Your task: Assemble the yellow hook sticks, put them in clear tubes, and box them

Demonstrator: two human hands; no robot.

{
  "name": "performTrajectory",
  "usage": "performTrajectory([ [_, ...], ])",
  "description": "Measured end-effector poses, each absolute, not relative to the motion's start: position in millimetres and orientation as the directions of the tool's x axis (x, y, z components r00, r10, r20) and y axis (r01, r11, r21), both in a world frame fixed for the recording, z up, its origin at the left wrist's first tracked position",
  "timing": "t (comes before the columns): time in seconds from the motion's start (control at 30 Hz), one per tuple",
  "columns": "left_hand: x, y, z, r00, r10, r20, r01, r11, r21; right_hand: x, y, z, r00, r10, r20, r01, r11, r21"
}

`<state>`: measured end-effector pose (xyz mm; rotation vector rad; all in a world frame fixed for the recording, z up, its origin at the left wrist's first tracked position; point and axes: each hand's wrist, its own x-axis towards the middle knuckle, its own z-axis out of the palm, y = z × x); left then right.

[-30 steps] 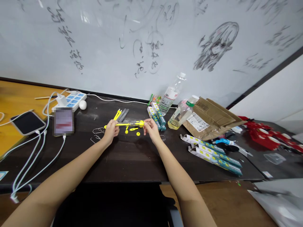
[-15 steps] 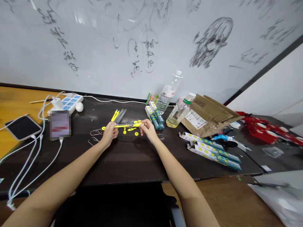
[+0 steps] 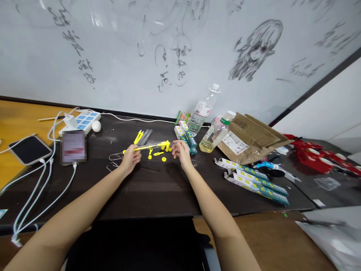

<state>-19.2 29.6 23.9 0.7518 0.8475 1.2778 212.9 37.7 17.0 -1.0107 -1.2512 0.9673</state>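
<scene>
My left hand [image 3: 131, 160] is closed around a thin yellow rod [image 3: 145, 147], which points to the right above the dark table. At the rod's right end sits a wider yellow fitting [image 3: 164, 144]. My right hand [image 3: 182, 153] is just right of that fitting, apart from it, fingers loosely spread and holding nothing. Below the rod lie small yellow parts, among them a ring [image 3: 164, 159] and a flat piece [image 3: 158, 153]. Behind the left hand rest yellow sticks [image 3: 138, 137] and clear grey tubes [image 3: 146, 137]. Bent metal wire pieces [image 3: 115, 156] lie left of it.
Narrow printed boxes [image 3: 189, 140] lie behind my right hand, and several more [image 3: 254, 180] to the right. A water bottle [image 3: 200, 114], a second bottle [image 3: 216, 134] and a cardboard parcel [image 3: 251, 139] stand at the back. Phones, white cables [image 3: 36, 195] and a power strip [image 3: 88, 121] occupy the left.
My right hand has let go of the yellow fitting and moved slightly right, its fingers parting. The rod's right end has risen a little, still in my left hand.
</scene>
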Motion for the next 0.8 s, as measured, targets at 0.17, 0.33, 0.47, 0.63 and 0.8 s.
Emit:
performTrajectory([
  [0.17, -23, 33, 21, 0.107, 0.982, -0.156, -0.553, 0.189, 0.812, 220, 39, 8, 0.028, 0.888, 0.458, 0.536, 0.374, -0.757],
  [0.33, -23, 34, 19, 0.096, 0.975, -0.201, -0.567, 0.219, 0.794, 214, 35, 4, -0.134, 0.850, 0.510, 0.802, 0.395, -0.449],
  [0.47, -23, 33, 20, 0.079, 0.975, -0.205, -0.576, 0.213, 0.789, 217, 35, 6, -0.133, 0.869, 0.476, 0.849, 0.348, -0.397],
  [0.63, -22, 31, 23, 0.081, 0.978, -0.194, -0.584, 0.204, 0.785, 213, 28, 9, -0.285, 0.881, 0.377, 0.813, 0.431, -0.392],
  [0.8, -22, 31, 23, 0.050, 0.979, -0.200, -0.576, 0.192, 0.795, 206, 23, 8, -0.335, 0.876, 0.347, 0.833, 0.447, -0.326],
])
